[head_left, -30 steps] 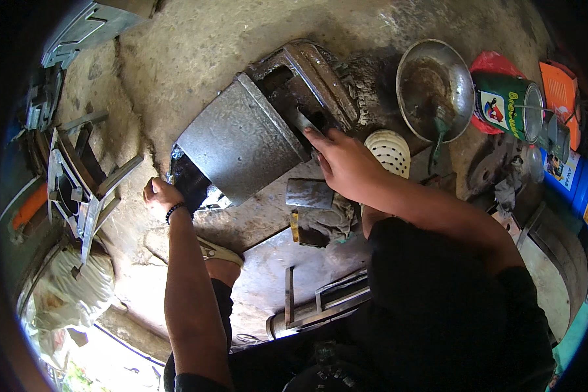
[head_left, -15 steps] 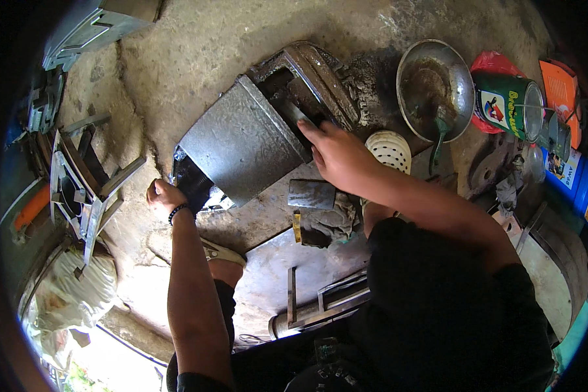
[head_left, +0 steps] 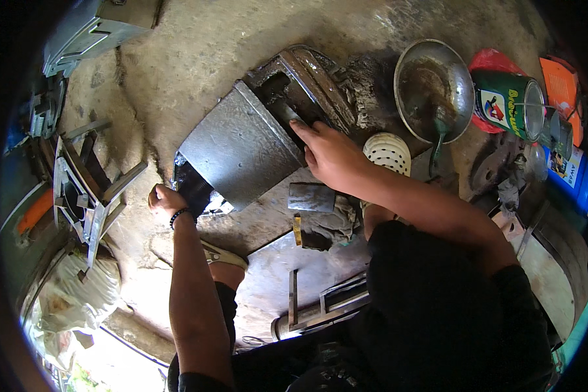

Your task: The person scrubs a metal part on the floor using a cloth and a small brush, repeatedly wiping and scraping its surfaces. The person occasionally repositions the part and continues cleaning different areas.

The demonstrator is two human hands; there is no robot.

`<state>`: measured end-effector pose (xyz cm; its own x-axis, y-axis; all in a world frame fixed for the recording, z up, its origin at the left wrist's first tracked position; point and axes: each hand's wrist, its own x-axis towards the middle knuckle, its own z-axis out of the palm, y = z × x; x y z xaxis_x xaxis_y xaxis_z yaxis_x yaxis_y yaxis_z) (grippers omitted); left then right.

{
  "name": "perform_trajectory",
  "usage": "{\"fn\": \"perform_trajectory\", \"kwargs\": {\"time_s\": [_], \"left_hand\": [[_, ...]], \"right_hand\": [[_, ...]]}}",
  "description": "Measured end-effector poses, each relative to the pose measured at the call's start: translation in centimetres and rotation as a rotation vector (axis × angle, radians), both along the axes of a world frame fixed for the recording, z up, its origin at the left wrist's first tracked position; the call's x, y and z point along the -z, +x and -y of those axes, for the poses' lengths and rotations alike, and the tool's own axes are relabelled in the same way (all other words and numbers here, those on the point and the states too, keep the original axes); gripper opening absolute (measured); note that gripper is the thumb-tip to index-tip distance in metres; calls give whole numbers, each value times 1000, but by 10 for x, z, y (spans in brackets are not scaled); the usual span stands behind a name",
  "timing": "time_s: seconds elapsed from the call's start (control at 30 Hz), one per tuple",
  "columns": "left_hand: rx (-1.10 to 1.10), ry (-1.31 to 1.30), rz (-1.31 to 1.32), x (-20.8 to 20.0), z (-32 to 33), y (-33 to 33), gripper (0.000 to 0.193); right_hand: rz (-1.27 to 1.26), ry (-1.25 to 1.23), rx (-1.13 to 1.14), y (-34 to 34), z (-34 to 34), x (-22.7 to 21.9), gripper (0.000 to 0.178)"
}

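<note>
A grey metal casing (head_left: 238,147) lies tilted on the floor in front of me, with a dark, greasy recess at its upper right end. My left hand (head_left: 167,201), a beaded bracelet at its wrist, is curled on the casing's lower left end; its fingertips are partly hidden. In my right hand (head_left: 330,151) is a flat, greyish scraper-like blade (head_left: 282,111). The index finger lies stretched along it, and its tip reaches into the recess. What the other fingers grip is hidden. A grey rectangular block (head_left: 311,196) rests just below the casing beside a dark rag (head_left: 336,225).
At right stand a metal bowl (head_left: 431,62) holding a green-handled tool, a green can (head_left: 503,108) and a blue container (head_left: 578,176). A metal frame (head_left: 88,189) is at left, above a whitish sack (head_left: 78,287). My shoe (head_left: 387,153) is close to my right forearm.
My right hand and the blade have shifted slightly to the left along the recess. My left hand stays at the casing's end, almost unmoved.
</note>
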<state>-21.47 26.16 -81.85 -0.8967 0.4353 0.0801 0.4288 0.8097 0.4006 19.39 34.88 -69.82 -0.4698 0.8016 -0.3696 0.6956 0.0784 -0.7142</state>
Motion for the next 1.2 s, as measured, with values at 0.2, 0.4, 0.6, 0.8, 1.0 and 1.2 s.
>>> {"fn": "perform_trajectory", "kwargs": {"time_s": [0.2, 0.4, 0.6, 0.8, 1.0, 1.2], "left_hand": [[1, -24, -41, 3, 1, -4, 44], [-10, -49, -23, -2, 2, 0, 43], [0, 6, 18, 2, 1, 3, 42], [0, -72, -11, -9, 1, 11, 42], [-59, -130, 43, -21, -6, 24, 43], [-40, -176, 59, -28, -10, 27, 46]], "right_hand": [[131, 27, -77, 2, -2, -5, 64], [83, 98, -95, 11, -13, -26, 62], [346, 143, -161, 20, -41, -55, 45], [404, 346, -233, 23, -64, -71, 43], [204, 236, -170, 35, -52, -74, 39], [188, -140, -146, 67, 2, -74, 49]]}}
